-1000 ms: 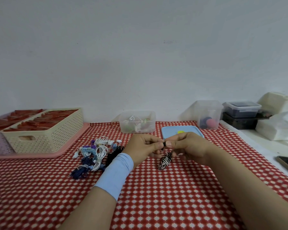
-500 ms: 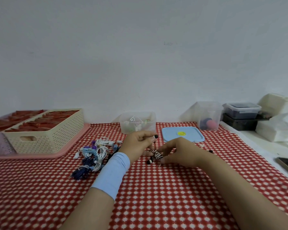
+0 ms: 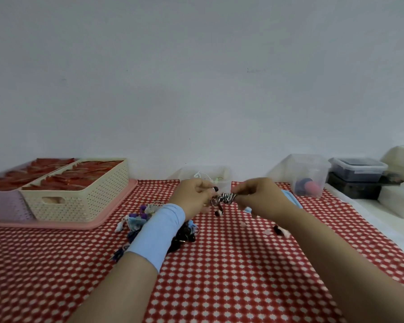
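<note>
Both hands had come up from the desk again. Half a second before, they worked low, almost on the red checked cloth, and now they were held in the air in front of the clear box. The left hand had its fingers curled and pinched the loose end of the striped earphone cable, with one black earbud standing up just at its fingertips. The right hand was also closed, gripping the other side of the wound bundle. So the cable lay almost level between the two hands, not hanging down as one second before. A second earbud dangled under it. It seemed that the winding was nearly finished and the loose end was being tucked in or fastened. The pile of earphones lay on the desk just beside the left wrist, and the blue lid was half hidden behind the right hand.
</note>
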`<act>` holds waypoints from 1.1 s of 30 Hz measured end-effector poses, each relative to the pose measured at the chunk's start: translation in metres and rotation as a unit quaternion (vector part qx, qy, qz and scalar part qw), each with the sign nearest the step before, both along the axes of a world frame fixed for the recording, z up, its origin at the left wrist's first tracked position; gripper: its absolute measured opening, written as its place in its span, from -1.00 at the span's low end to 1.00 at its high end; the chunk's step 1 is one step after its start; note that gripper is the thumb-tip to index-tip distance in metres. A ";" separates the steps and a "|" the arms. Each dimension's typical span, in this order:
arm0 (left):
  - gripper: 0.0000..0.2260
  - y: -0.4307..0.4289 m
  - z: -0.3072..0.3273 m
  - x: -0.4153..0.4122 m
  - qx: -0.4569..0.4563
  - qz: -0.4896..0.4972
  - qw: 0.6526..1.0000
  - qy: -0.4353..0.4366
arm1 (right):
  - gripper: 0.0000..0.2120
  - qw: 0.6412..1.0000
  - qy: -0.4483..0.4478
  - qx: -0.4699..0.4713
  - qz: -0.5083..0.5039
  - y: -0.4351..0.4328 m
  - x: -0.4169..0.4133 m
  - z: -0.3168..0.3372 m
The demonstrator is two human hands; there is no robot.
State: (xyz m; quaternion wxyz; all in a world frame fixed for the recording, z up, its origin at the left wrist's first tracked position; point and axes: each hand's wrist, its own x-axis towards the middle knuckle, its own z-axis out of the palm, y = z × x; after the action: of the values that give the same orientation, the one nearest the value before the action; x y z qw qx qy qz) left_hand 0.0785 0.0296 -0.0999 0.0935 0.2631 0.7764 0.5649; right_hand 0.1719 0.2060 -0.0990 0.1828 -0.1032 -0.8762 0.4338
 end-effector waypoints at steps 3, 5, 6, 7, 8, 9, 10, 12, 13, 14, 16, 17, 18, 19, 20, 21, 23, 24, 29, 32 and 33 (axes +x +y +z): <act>-0.90 0.003 0.016 -0.027 0.004 0.026 0.999 0.021 | -0.89 0.999 0.029 0.010 -0.009 -0.001 -0.031 0.018; -0.90 0.004 0.026 -0.050 -0.012 0.053 0.997 0.054 | -0.91 0.999 0.044 0.007 -0.020 0.001 -0.056 0.028; -0.89 0.005 0.031 -0.059 -0.014 0.063 0.996 0.060 | -0.90 0.998 0.048 0.013 -0.026 0.003 -0.068 0.031; -0.88 0.005 0.034 -0.069 -0.015 0.071 0.995 0.064 | -0.89 0.998 0.049 0.025 -0.031 0.005 -0.080 0.033; -0.88 0.006 0.037 -0.077 -0.024 0.079 0.994 0.076 | -0.88 0.998 0.045 0.037 -0.033 0.008 -0.090 0.034; -0.88 0.008 0.039 -0.085 -0.038 0.084 0.992 0.089 | -0.86 0.998 0.040 0.047 -0.034 0.010 -0.100 0.034; -0.88 0.010 0.040 -0.092 -0.053 0.087 0.990 0.097 | -0.85 0.997 0.032 0.059 -0.033 0.012 -0.110 0.033; -0.85 0.017 0.039 -0.105 -0.087 0.087 0.986 0.111 | -0.84 0.996 0.015 0.080 -0.036 0.017 -0.127 0.028; -0.85 0.020 0.038 -0.110 -0.108 0.086 0.983 0.122 | -0.84 0.995 0.005 0.091 -0.038 0.020 -0.134 0.025; -0.85 0.023 0.036 -0.115 -0.130 0.085 0.979 0.133 | -0.84 0.994 -0.006 0.102 -0.040 0.022 -0.140 0.021; -0.87 0.028 0.031 -0.123 -0.177 0.079 0.970 0.149 | -0.86 0.990 -0.042 0.131 -0.040 0.024 -0.148 0.014; -0.88 0.030 0.028 -0.126 -0.204 0.072 0.964 0.156 | -0.87 0.985 -0.066 0.153 -0.038 0.025 -0.150 0.012; -0.89 0.032 0.024 -0.129 -0.233 0.060 0.956 0.167 | -0.87 0.979 -0.090 0.179 -0.037 0.025 -0.152 0.009; -0.90 0.033 0.020 -0.129 -0.262 0.046 0.948 0.177 | -0.87 0.972 -0.109 0.205 -0.035 0.024 -0.151 0.009; -0.89 0.034 0.017 -0.130 -0.281 0.035 0.941 0.186 | -0.86 0.967 -0.120 0.223 -0.037 0.023 -0.150 0.008; -0.87 0.035 0.014 -0.130 -0.290 0.028 0.937 0.191 | -0.85 0.964 -0.119 0.233 -0.039 0.022 -0.149 0.009; -0.82 0.036 0.011 -0.128 -0.278 0.020 0.938 0.206 | -0.81 0.964 -0.099 0.245 -0.035 0.020 -0.147 0.012; -0.79 0.035 0.010 -0.127 -0.265 0.014 0.941 0.210 | -0.77 0.964 -0.092 0.249 -0.025 0.018 -0.145 0.014; -0.68 0.027 0.008 -0.118 -0.316 -0.044 0.929 0.189 | -0.64 0.943 -0.141 0.299 0.024 0.008 -0.138 0.019; -0.77 0.016 0.012 -0.115 -0.303 -0.035 0.932 0.195 | -0.66 0.943 -0.127 0.308 0.020 0.002 -0.134 0.028; -0.78 0.011 0.014 -0.113 -0.289 -0.023 0.936 0.200 | -0.66 0.945 -0.111 0.308 0.015 0.000 -0.132 0.031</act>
State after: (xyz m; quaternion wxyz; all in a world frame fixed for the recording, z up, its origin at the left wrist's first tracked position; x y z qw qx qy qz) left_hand -0.0342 0.0408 -0.0855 0.0213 0.3501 0.9026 0.2497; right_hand 0.0398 0.2055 -0.0682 0.1009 -0.0763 -0.9832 0.1314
